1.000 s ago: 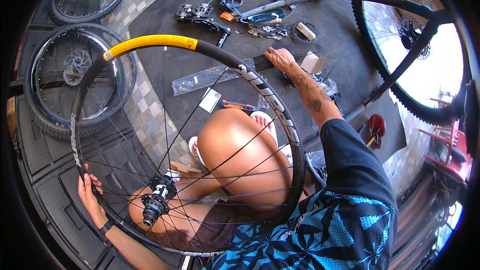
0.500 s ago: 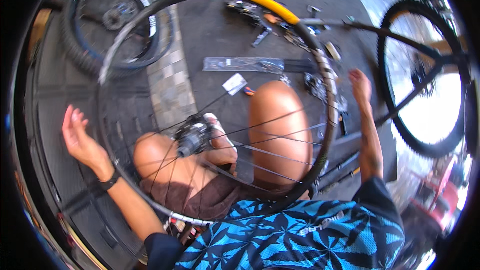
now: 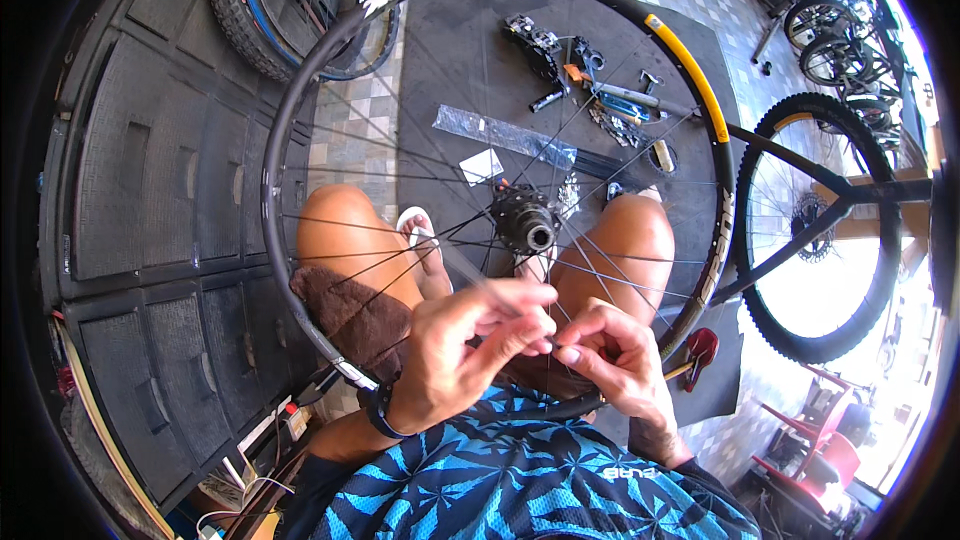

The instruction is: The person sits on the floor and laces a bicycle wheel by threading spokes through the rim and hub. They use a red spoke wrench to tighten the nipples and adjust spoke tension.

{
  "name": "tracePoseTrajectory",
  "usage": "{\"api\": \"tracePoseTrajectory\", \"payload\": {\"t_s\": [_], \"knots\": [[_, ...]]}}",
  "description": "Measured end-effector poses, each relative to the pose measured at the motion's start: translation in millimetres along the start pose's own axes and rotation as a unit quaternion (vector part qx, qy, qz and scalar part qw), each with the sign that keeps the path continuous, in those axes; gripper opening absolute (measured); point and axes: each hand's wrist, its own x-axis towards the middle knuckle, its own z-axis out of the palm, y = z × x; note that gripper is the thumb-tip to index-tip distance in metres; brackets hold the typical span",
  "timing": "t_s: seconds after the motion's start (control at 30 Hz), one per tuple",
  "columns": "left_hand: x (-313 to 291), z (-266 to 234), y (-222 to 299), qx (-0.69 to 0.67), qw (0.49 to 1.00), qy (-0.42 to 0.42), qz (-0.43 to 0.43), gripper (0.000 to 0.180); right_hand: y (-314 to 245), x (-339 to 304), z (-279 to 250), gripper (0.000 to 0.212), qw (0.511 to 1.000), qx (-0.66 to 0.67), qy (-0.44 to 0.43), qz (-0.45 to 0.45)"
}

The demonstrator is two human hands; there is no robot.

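A bicycle wheel's black rim (image 3: 274,190), with a yellow section at the upper right, rings my knees, its near side against my shirt. Thin dark spokes run to the black hub (image 3: 525,223) in the middle. Inside the near part of the rim, my left hand (image 3: 470,345) is closed, thumb and fingertips pinched together. Facing it, my right hand (image 3: 615,355) pinches too, the fingertips nearly meeting. Something small and dark shows between them, too small to name. A blurred grey streak, perhaps a spoke, slants up from my left fingers. A brown cloth (image 3: 350,315) covers my left thigh.
Bike parts (image 3: 535,45), a clear plastic sleeve (image 3: 480,130) and a white card (image 3: 481,167) lie on the dark mat (image 3: 430,50). Black drawers (image 3: 135,170) line the left. A bike's tyred wheel (image 3: 755,290) stands right, a red saddle (image 3: 700,350) below it.
Both hands, spread apart outside the rim before, have come together over my lap and closed. The wheel has turned, carrying the yellow section clockwise, and the hub now sits farther right.
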Motion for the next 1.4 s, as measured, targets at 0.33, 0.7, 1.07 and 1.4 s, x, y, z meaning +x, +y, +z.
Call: {"api": "tracePoseTrajectory", "payload": {"t_s": [0.33,0.7,1.07,1.4], "knots": [[-0.5,-19.4,-11.5,-0.014,0.997,0.074,0.009,0.015,-5.9,10.4,26.0,0.011,0.997,0.038,0.006,0.064],[10.9,-15.7,-8.1,-0.006,0.993,0.120,-0.012,0.015,-9.8,20.0,32.5,0.013,0.997,-0.010,0.029,0.066],[16.1,-20.1,1.3,-0.013,0.990,0.134,0.033,0.010,-29.2,14.6,14.8,0.009,0.977,-0.201,0.073,0.003],[26.8,-78.2,11.9,0.009,0.954,0.255,0.159,0.019,-124.8,52.5,-103.7,0.026,0.844,-0.508,0.164,0.056]]}}
